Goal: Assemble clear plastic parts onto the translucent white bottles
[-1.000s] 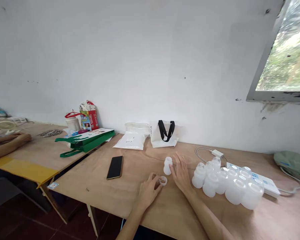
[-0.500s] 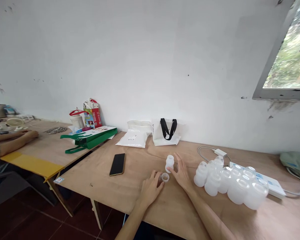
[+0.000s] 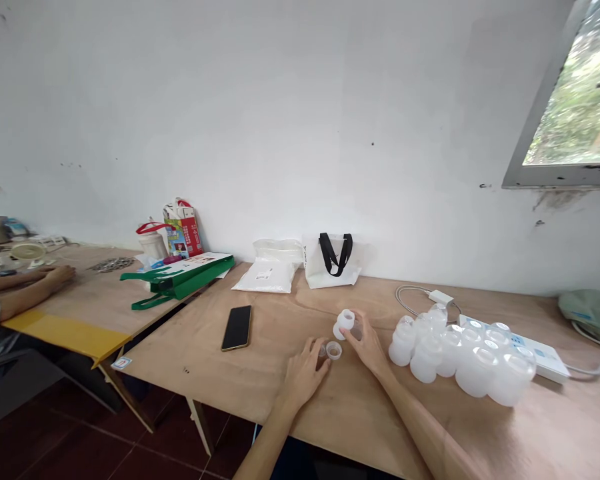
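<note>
My right hand [image 3: 366,345] grips a small translucent white bottle [image 3: 347,320] between thumb and fingers. The bottle leans, its round open mouth facing up; its lower part shows just left of the thumb. Low on the table, my left hand [image 3: 304,372] has its fingers curled around a small clear cap [image 3: 323,350], partly hidden by them. A white ring-like lid [image 3: 334,350] lies beside that cap, between my two hands. To the right of my right hand stand several similar frosted bottles [image 3: 475,367] with clear tops, packed close together.
A black phone [image 3: 237,327] lies left of my hands. Behind are a white plastic package [image 3: 267,273] and a white bag with black handles [image 3: 333,270]. A power strip [image 3: 540,357] and cable sit behind the bottles. Another person's arms [image 3: 35,287] rest on the left table.
My right hand has closed around the bottle, which has gone from upright to tilted. My left hand stays by the clear cap and lid. The view has shifted slightly.
</note>
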Available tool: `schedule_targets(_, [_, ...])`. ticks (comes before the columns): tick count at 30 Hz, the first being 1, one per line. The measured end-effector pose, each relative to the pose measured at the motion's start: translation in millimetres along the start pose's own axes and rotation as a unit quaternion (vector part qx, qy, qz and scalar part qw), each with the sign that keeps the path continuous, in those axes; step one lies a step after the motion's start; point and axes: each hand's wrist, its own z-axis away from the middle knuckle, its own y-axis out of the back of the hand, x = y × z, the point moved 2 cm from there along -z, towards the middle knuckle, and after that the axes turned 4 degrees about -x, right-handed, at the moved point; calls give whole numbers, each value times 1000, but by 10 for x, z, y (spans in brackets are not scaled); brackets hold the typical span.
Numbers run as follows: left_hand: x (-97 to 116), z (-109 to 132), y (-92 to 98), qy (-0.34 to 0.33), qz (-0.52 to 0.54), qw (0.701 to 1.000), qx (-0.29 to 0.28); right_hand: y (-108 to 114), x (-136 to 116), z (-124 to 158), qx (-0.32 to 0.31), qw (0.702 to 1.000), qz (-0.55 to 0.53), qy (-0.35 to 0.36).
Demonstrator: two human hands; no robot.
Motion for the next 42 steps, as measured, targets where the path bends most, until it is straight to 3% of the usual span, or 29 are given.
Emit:
schedule_targets(14, [-30, -18, -55, -17, 16, 1000, -1, -35, 101, 6, -25, 1000, 9, -11])
schedule_targets(19, [-39, -3, -61, -28, 34, 999, -3, -72, 204, 22, -23, 998, 61, -22])
schedule_targets(25, [-57, 0, -76, -41, 55, 998, -1, -95, 264, 45, -78, 993, 68, -49])
schedule_targets(30, [-50, 2, -80, -44, 77, 996, 7, -108, 282, 38, -84, 995, 43, -36])
schedule_targets(33, [-45, -4, -80, -37, 86, 996, 9, -83, 207, 42, -57, 998, 30, -24])
schedule_targets(39, [-146, -55, -131, -26, 138, 988, 59, 140, -112, 158, 94, 994, 18, 59])
schedule_targets(42, [-216, -92, -188, -33, 170, 980, 99, 182, -213, 243, 42, 994, 21, 99])
